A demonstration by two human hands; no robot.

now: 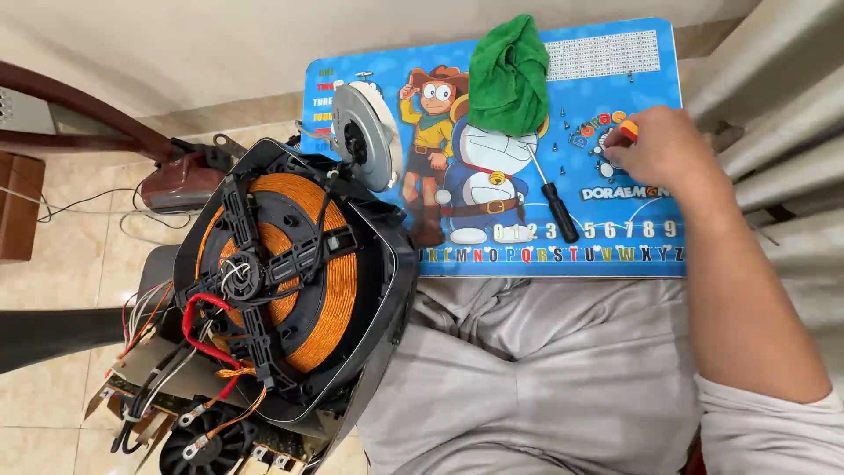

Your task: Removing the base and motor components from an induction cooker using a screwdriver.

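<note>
My right hand (659, 149) rests on the right part of a blue cartoon-printed board (615, 255) lying across my lap. Its fingers are closed around a small tool with a red and yellow handle (629, 130). Just left of the hand, several tiny screws (563, 132) are scattered on the board. A black-handled screwdriver (554, 202) lies loose beside them. An opened induction cooker (290, 264) with its orange copper coil exposed sits tilted at my left knee. My left hand is out of sight.
A green cloth (510, 75) is bunched at the board's top middle. A round grey disc-shaped part (365, 132) stands on the board's left edge. Below the coil, a red wire (202, 317), a black fan (207, 440) and circuit boards show. A tiled floor (53, 264) lies left.
</note>
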